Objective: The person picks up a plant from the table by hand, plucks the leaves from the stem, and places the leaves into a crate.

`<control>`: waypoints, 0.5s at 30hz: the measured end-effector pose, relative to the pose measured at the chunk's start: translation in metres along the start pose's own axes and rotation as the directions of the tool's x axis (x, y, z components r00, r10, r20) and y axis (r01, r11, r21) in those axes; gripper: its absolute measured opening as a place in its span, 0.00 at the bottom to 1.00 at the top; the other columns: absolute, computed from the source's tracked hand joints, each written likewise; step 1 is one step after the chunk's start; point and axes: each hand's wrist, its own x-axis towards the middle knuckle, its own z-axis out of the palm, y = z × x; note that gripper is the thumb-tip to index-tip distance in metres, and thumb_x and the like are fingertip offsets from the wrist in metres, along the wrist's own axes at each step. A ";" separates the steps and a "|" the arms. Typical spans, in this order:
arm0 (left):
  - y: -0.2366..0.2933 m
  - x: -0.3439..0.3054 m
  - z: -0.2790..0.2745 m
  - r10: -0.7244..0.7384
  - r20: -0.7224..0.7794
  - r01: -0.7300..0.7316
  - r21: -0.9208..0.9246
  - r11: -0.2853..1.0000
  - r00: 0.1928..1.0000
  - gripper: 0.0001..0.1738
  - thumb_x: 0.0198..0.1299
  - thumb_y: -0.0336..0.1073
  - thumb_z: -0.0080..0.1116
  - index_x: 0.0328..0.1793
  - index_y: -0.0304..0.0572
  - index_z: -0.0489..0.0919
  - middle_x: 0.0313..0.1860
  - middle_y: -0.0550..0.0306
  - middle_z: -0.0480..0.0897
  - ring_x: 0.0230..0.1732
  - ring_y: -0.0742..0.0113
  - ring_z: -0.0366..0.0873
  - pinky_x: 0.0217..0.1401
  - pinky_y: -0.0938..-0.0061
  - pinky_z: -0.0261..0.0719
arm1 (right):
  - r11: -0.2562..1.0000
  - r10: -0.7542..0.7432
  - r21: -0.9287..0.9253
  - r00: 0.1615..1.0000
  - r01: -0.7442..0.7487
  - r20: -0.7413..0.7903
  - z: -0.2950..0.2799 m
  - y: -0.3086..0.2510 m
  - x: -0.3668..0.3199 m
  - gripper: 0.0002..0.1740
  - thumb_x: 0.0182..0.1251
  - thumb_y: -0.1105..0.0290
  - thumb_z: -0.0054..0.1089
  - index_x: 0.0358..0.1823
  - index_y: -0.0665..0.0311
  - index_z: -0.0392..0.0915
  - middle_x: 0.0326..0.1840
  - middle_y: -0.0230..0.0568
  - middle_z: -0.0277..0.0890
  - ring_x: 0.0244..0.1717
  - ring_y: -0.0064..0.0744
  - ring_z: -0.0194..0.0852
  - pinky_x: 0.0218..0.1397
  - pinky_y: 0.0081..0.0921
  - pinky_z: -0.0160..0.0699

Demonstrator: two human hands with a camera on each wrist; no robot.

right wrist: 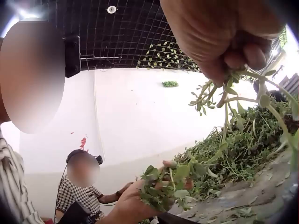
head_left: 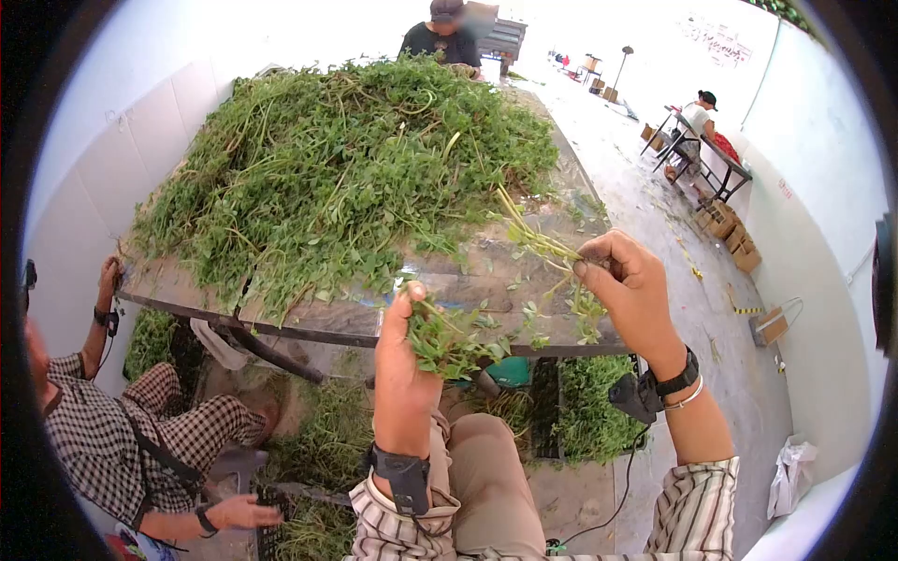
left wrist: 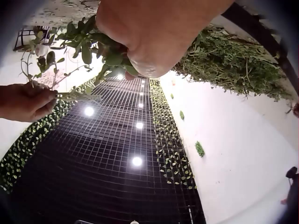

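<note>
My left hand (head_left: 404,365) holds a bunch of leafy green sprigs (head_left: 451,338) just over the table's near edge, its thumb along the stems. To the right, my right hand (head_left: 625,277) pinches a few pale stems (head_left: 535,241) between thumb and fingertips, with leaves dangling below them. In the right wrist view those stems (right wrist: 226,99) hang from the curled fingertips, and the left hand's leafy bunch (right wrist: 163,186) shows lower down. Beyond both hands a large heap of green plants (head_left: 346,168) covers much of the table (head_left: 468,290).
A person in a checked outfit (head_left: 112,439) sits at the left. Another person in black (head_left: 440,37) is at the table's far end. Crates of greens (head_left: 594,402) stand under the table. Farther right, someone sits by a small table (head_left: 730,164), near cardboard boxes (head_left: 725,224).
</note>
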 end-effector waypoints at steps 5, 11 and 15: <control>-0.012 0.003 -0.008 -0.119 0.259 0.078 0.166 0.983 0.959 0.08 0.66 0.41 0.45 0.36 0.48 0.70 0.27 0.66 0.71 0.24 0.79 0.66 0.26 0.82 0.66 | 1.000 -0.012 0.029 1.000 0.012 0.028 0.008 -0.005 0.002 0.08 0.53 0.74 0.61 0.33 0.68 0.75 0.24 0.34 0.65 0.23 0.21 0.58 0.27 0.21 0.59; -0.031 -0.004 0.002 0.080 0.150 -0.138 0.441 0.887 0.986 0.07 0.60 0.35 0.59 0.42 0.42 0.79 0.23 0.72 0.70 0.20 0.84 0.62 0.23 0.87 0.60 | 0.999 -0.022 0.046 0.996 0.018 0.086 0.021 -0.006 0.002 0.08 0.53 0.74 0.61 0.35 0.67 0.75 0.26 0.34 0.67 0.23 0.21 0.60 0.27 0.19 0.60; -0.032 -0.010 0.007 0.110 0.211 -0.228 0.694 0.682 0.971 0.12 0.58 0.35 0.62 0.45 0.37 0.82 0.27 0.72 0.75 0.25 0.86 0.62 0.26 0.88 0.59 | 0.999 -0.017 0.040 0.991 0.012 0.134 0.026 -0.015 0.003 0.08 0.53 0.74 0.60 0.35 0.67 0.75 0.27 0.36 0.69 0.24 0.22 0.62 0.27 0.21 0.62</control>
